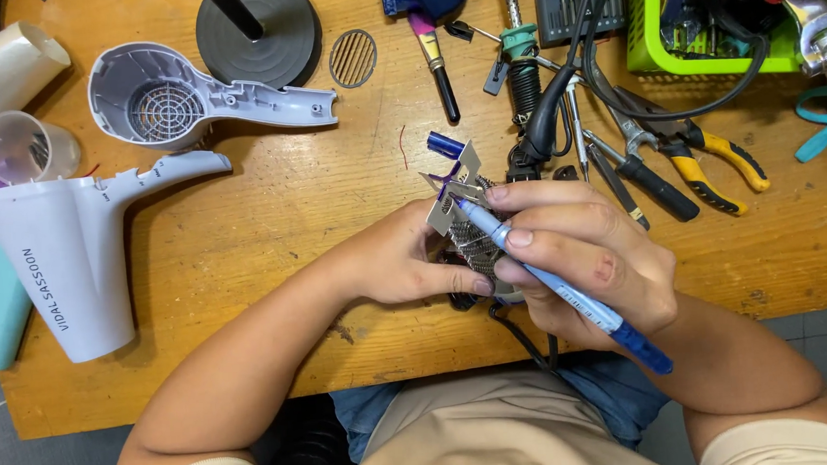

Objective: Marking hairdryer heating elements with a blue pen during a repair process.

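My left hand (406, 261) grips the heating element (460, 211) of a taken-apart hair dryer, a grey mica frame wound with wire coils, held just above the wooden table (272, 230). My right hand (585, 261) holds a blue pen-shaped tool (568, 295) with its tip against the element's top. A black cord (523, 340) hangs from the element toward my lap. The two white hair dryer shell halves lie at the left: the rear half with a round grille (171, 99) and the nozzle half (65, 251).
A round vent grille (352, 58) and a black stand base (261, 28) sit at the top. A soldering iron (521, 76), screwdrivers and yellow-handled pliers (702, 161) lie at the right. A green basket (649, 50) holds cables. A clear plastic cup (22, 149) stands at the far left.
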